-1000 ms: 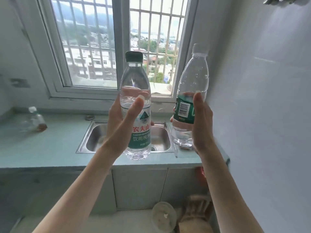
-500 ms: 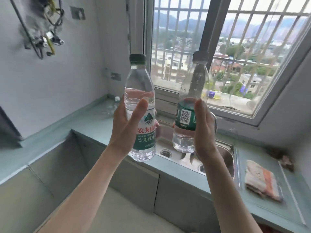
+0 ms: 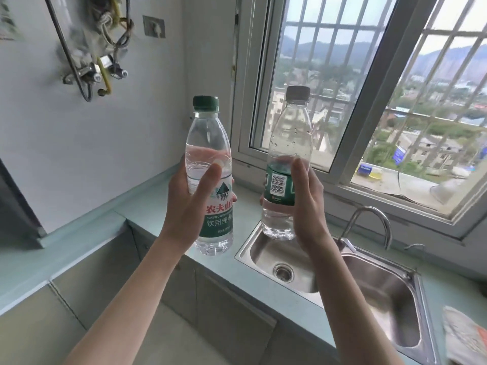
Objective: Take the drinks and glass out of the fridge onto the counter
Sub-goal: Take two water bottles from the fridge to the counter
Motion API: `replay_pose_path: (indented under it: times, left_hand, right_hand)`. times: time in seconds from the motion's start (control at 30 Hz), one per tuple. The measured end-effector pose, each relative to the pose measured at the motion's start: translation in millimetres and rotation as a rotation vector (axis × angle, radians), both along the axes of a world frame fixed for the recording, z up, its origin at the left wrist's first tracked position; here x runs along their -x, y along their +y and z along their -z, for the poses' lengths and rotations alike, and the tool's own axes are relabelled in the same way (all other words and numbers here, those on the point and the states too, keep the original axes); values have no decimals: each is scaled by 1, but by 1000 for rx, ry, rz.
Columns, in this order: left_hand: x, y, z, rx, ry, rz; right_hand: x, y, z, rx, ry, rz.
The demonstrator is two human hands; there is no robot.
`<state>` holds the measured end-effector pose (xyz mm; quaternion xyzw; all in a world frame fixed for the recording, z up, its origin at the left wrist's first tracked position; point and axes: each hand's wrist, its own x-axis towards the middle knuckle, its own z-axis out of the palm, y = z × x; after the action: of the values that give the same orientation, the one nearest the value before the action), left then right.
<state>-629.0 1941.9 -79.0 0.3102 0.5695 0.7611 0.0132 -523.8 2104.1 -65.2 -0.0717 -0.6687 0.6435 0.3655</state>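
Observation:
My left hand (image 3: 188,206) grips a clear water bottle with a green cap (image 3: 208,143) and a green and white label, held upright in the air above the counter's front edge. My right hand (image 3: 307,206) grips a second water bottle with a pale cap (image 3: 290,133) and a green label, upright above the left end of the sink. The pale green counter (image 3: 147,201) runs along the wall and under the window. Neither a fridge nor a glass is clearly in view.
A steel sink (image 3: 382,291) with a curved tap (image 3: 369,219) is set in the counter at the right. A folded cloth (image 3: 463,335) lies at the far right. Pipes and wires (image 3: 97,48) hang on the left wall. A barred window (image 3: 369,88) stands behind.
The view has swung left along the counter: the sink has shifted to the right and the left wall with its pipes has come in. Both hands still hold the bottles upright.

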Motion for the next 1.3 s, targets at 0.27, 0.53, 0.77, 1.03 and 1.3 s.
replay_pose_path:
  times: [0.27,0.53,0.77,1.03,1.3]
  left_hand:
    - [106,11,2,87,8,36]
    - [182,40,22,67,-30,111]
    - [240,92,42,26,-31,158]
    - [310,163,51,-2,-65,168]
    - [361,220,69,60,-112,140]
  right_hand:
    - [114,12,-1,-95,-3,125]
    - [176,39,15,-76,-35,223]
    - [226,88,37,-36,-72,309]
    - [289,162,68,26,-147,319]
    - [339,216,81,7,-139,305]
